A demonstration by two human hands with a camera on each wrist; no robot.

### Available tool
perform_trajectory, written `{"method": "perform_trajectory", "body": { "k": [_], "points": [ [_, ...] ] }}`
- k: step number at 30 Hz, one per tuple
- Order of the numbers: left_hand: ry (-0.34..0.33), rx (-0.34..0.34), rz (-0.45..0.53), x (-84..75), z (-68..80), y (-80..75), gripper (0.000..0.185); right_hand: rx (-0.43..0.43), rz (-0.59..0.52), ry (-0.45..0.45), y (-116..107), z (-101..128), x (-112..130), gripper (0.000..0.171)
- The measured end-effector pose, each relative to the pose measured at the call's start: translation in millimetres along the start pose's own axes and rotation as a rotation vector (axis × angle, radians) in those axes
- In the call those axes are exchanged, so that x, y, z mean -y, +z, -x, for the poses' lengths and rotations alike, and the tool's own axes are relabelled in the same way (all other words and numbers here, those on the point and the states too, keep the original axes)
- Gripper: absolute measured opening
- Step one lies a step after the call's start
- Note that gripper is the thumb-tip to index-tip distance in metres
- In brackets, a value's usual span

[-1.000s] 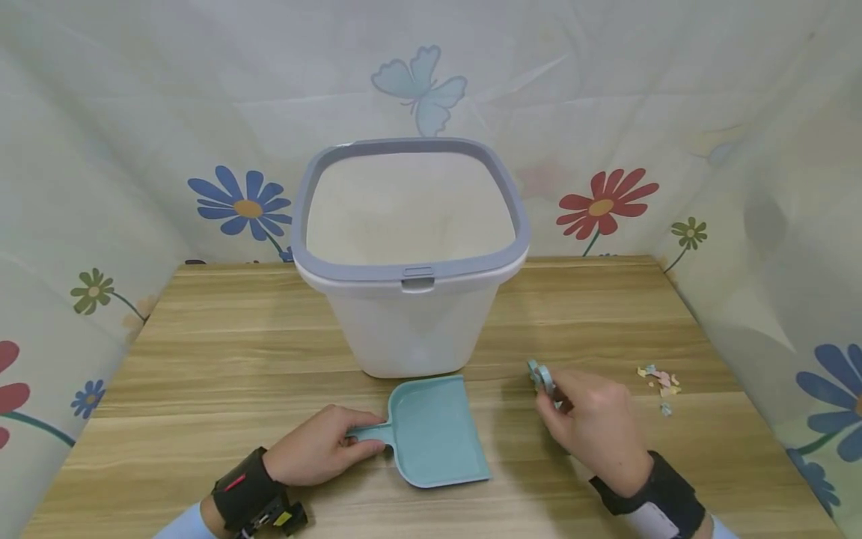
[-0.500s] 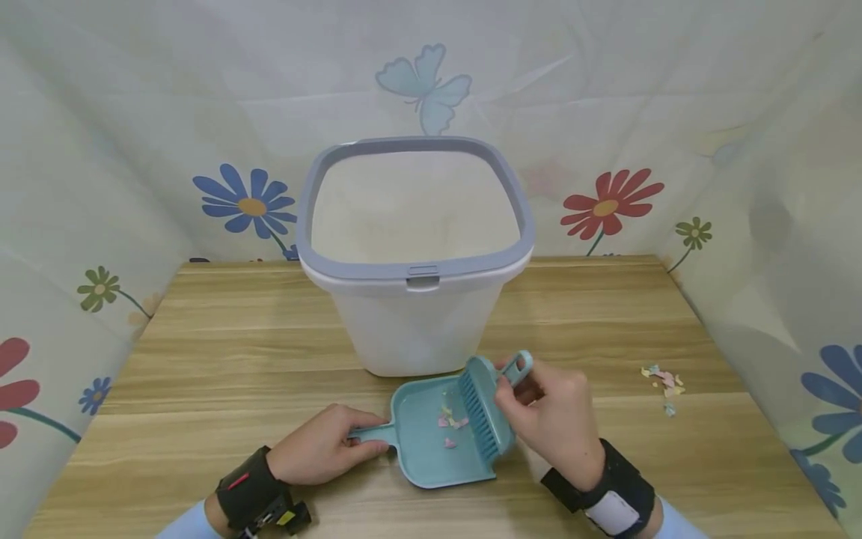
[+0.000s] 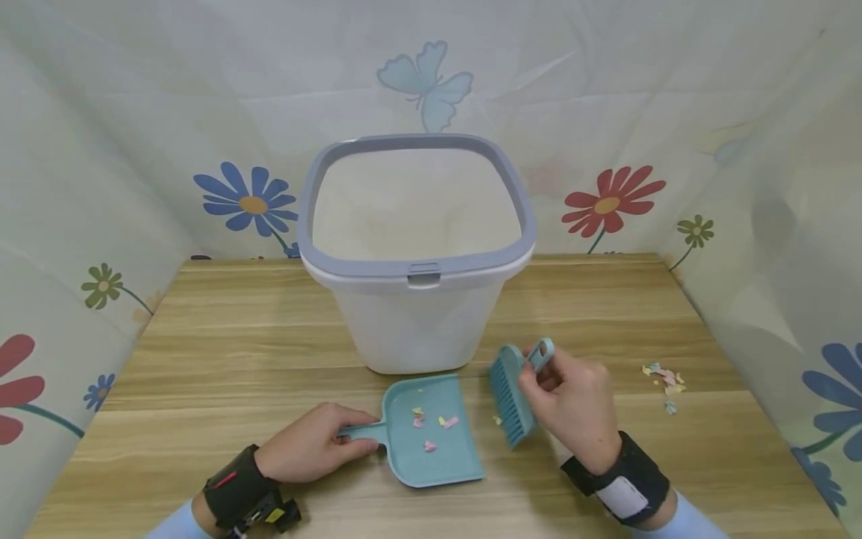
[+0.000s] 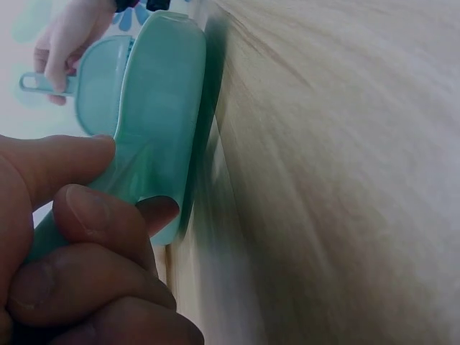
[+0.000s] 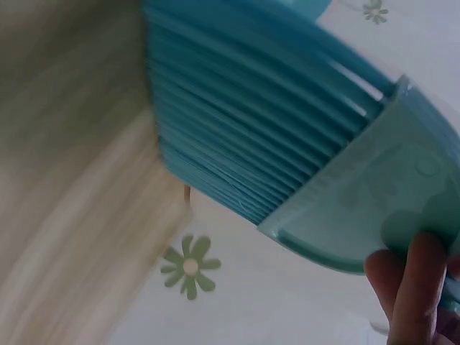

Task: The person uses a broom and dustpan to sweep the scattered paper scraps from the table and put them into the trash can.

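My left hand (image 3: 316, 445) grips the handle of a teal dustpan (image 3: 438, 449), which lies on the table with its wide edge facing right. Several pink and yellow paper scraps (image 3: 429, 447) lie in the pan. In my right hand (image 3: 572, 400) is a small teal brush (image 3: 513, 397), pinched by its looped handle. Its bristles (image 5: 251, 108) point down at the table just right of the pan, apart from it. One yellow scrap (image 3: 497, 421) shows beside the bristles. In the left wrist view, curled fingers (image 4: 93, 223) wrap the dustpan handle.
Behind the dustpan stands a tall white bin (image 3: 417, 322) with a grey-blue rim and an open top. A small pile of coloured scraps (image 3: 667, 378) lies at the table's right. Flower-printed curtains (image 3: 761, 187) enclose the wooden table (image 3: 242, 337) at the back and sides.
My right hand brought the brush left onto the dustpan, leaving scraps in it, then drew back right onto the table. The dustpan shifted slightly left in the last half second.
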State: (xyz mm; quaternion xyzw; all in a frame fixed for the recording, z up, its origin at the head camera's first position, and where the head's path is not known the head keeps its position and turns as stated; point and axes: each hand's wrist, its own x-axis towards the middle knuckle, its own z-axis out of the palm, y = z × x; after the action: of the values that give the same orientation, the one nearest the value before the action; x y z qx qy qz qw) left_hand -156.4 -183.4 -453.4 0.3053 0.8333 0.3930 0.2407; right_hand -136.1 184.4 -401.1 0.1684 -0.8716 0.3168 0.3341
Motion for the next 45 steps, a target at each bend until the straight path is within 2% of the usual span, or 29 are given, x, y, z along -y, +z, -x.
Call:
{"method": "perform_trajectory", "body": {
  "k": [7,13,16,21,25,28,32,38,41,45],
  "points": [
    [-0.011,0.004,0.017,-1.0,0.8,-0.9,0.040,-0.028,-0.014,0.039,-11,-5,-7,0.012],
    [-0.013,-0.002,0.010,-1.5,0.8,-2.1,0.041,0.002,0.099,-0.010,-13,-4,-6,0.014],
    [-0.014,-0.006,0.001,-1.2,0.7,-2.5,0.042,0.030,0.112,-0.036,-8,-1,-1,0.016],
    [-0.019,-0.004,0.002,-0.7,0.5,-2.4,0.043,0.065,0.013,-0.069,7,3,14,0.013],
    [-0.023,0.001,0.009,0.2,0.7,-1.9,0.044,0.102,-0.128,-0.042,15,4,23,0.014],
    [-0.020,0.001,0.008,1.5,1.6,-1.5,0.046,0.061,-0.211,-0.017,14,1,24,0.021],
    [0.001,-0.001,0.016,6.4,4.7,-1.6,0.042,-0.008,-0.230,0.024,7,-1,19,0.024],
    [-0.020,0.020,0.059,19.6,18.4,-6.3,0.031,0.019,-0.195,0.105,-4,3,8,0.023],
    [-0.048,0.021,0.081,25.4,29.9,-10.7,0.034,0.017,-0.173,0.111,-7,7,1,0.023],
    [-0.049,-0.008,0.091,30.9,48.1,-20.3,0.032,-0.009,-0.145,0.124,-12,12,-9,0.025]
  ]
}}
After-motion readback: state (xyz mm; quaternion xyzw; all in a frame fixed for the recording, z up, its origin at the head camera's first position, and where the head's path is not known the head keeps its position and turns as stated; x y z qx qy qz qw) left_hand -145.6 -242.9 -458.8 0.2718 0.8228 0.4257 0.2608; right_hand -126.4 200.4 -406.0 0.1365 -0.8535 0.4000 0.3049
